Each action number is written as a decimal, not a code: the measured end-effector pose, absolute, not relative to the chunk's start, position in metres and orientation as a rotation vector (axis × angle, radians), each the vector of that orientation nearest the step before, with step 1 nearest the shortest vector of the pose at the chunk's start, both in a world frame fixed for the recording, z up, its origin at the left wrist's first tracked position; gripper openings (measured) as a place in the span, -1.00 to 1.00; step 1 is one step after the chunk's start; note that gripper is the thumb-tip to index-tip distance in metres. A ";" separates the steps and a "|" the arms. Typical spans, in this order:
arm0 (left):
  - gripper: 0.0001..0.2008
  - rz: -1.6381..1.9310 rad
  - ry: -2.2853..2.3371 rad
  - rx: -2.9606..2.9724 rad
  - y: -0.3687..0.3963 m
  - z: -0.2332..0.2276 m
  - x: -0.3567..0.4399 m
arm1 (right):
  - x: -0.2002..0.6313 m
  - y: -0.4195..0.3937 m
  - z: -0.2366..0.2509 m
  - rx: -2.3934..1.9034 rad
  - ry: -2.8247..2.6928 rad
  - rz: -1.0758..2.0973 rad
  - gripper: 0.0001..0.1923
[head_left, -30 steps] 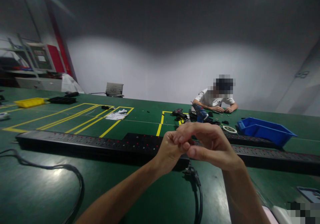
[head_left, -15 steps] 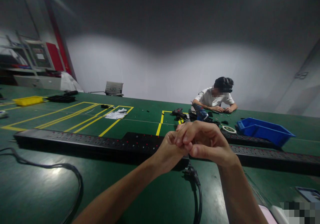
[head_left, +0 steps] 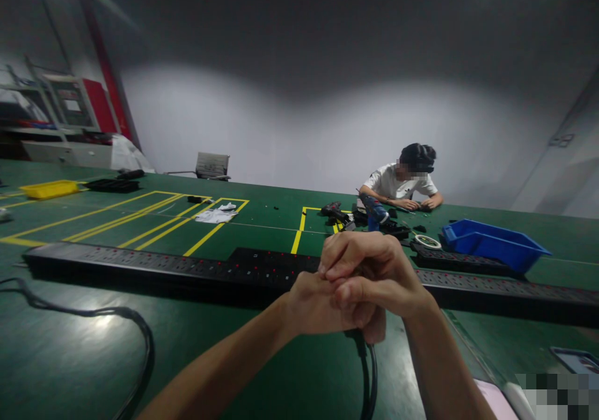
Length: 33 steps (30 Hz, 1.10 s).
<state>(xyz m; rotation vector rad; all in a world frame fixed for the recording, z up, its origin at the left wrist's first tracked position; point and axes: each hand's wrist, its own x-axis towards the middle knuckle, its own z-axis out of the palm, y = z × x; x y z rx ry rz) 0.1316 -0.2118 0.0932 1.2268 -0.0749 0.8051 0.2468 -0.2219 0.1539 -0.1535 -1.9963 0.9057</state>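
My left hand (head_left: 311,304) and my right hand (head_left: 374,267) are together above the green table. The right hand's fingers are bent over the left hand, with its thumb pressed against it. Most of my left fingers are hidden behind the right hand; a few fingertips show beneath. No tool or part is visible in either hand. Just behind them lies a long black power strip (head_left: 135,264) with rows of sockets and red dots. A black power cord (head_left: 373,370) runs below the hands toward me, its upper end covered by them.
Another strip (head_left: 505,292) extends right. Beyond lie a blue bin (head_left: 496,245), a tape roll (head_left: 427,241), a power drill (head_left: 374,208) and white gloves (head_left: 215,213). A co-worker (head_left: 397,183) leans on the far side. A black cable (head_left: 148,345) curves at left; a yellow tray (head_left: 49,189) stands farther back.
My right hand has shifted its grip on the left hand, which now sits lower and flatter, with fingertips showing underneath. The plug below is now covered. The view has moved slightly.
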 end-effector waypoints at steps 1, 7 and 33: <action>-0.45 0.729 -0.136 1.188 -0.210 0.091 0.131 | 0.247 -0.222 0.154 -0.159 -2.002 0.905 -0.87; -0.48 0.527 -0.061 1.300 -0.195 0.097 0.118 | 0.260 -0.215 0.157 -0.279 -2.010 0.880 -0.85; -0.64 0.715 1.689 2.214 -0.057 -0.004 0.038 | 0.385 -0.074 0.059 -1.842 -2.020 0.144 -0.59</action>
